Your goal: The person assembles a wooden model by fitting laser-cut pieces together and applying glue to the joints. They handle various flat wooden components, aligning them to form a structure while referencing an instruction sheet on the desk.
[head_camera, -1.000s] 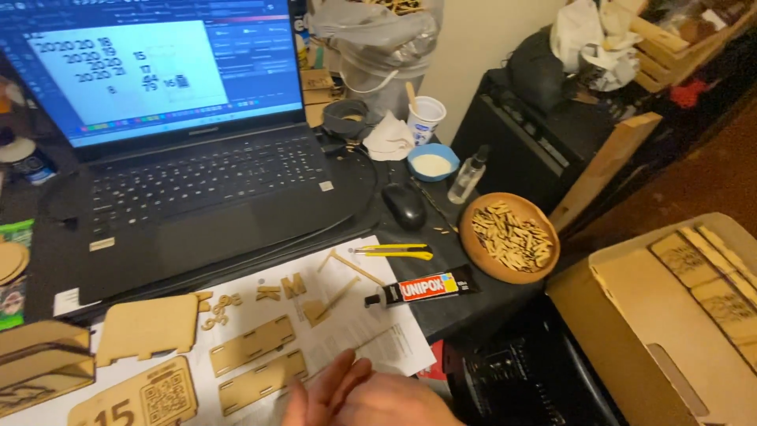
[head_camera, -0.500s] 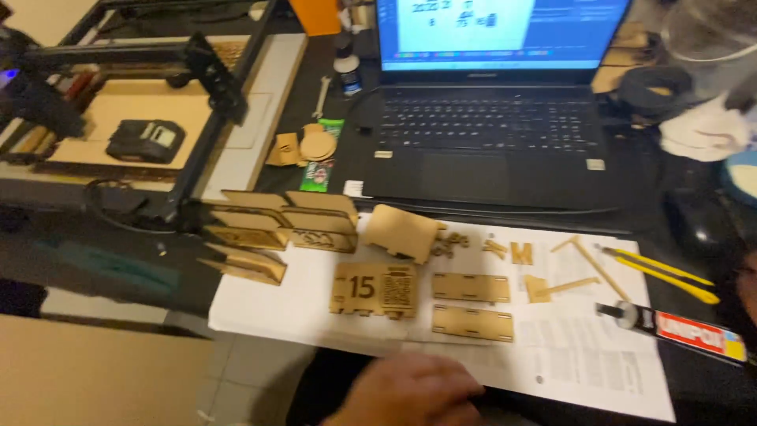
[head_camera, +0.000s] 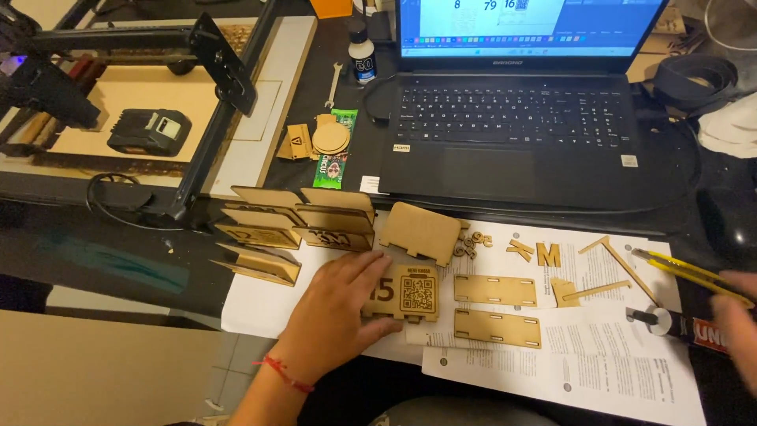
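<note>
head | left hand [head_camera: 335,312] flat, fingers spread on wooden plaque [head_camera: 402,293] lying on paper [head_camera: 568,347] | right hand [head_camera: 737,327] blurred at the frame's right edge, grip unclear, beside glue tube [head_camera: 682,331] | slotted strips [head_camera: 495,308] right of plaque

We see our left hand [head_camera: 335,312] bare, no glove, no ring showing on the fingers, and the forearm bare too, with no sleeve in sight. A thin red thread bracelet [head_camera: 284,375] loops the wrist, a small knot on it. Our right hand [head_camera: 737,319] shows at the frame's edge, blurred and bare, its details unreadable.
</note>
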